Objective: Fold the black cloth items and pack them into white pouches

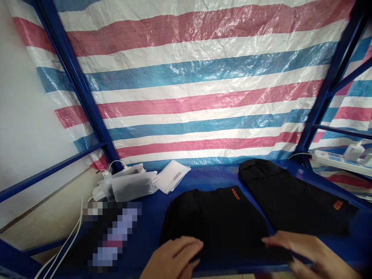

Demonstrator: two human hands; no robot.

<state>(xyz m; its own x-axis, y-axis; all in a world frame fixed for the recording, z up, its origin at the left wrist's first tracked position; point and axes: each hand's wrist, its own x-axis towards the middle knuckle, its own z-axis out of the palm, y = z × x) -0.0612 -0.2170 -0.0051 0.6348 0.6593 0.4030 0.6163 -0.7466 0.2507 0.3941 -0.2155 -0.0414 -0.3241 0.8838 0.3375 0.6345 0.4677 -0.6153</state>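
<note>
A black cloth piece (221, 221), rounded at its left end and marked with small orange letters, lies on the blue surface in front of me. My left hand (176, 257) is closed at its near left edge, with dark cloth showing between fingers and thumb. At its near right corner, my right hand (310, 252) pinches the cloth's edge, slightly blurred by motion. A second black cloth piece (290, 197), also with orange lettering, lies flat behind and to the right. Its exact kind is unclear.
Translucent plastic bags (133, 186) and white papers (173, 176) lie at the back left. White cables (80, 217) hang at left. A power strip (343, 162) sits at right. Blue metal posts (72, 83) frame a striped plastic sheet (203, 85). A pixelated patch (116, 236) hides something at left.
</note>
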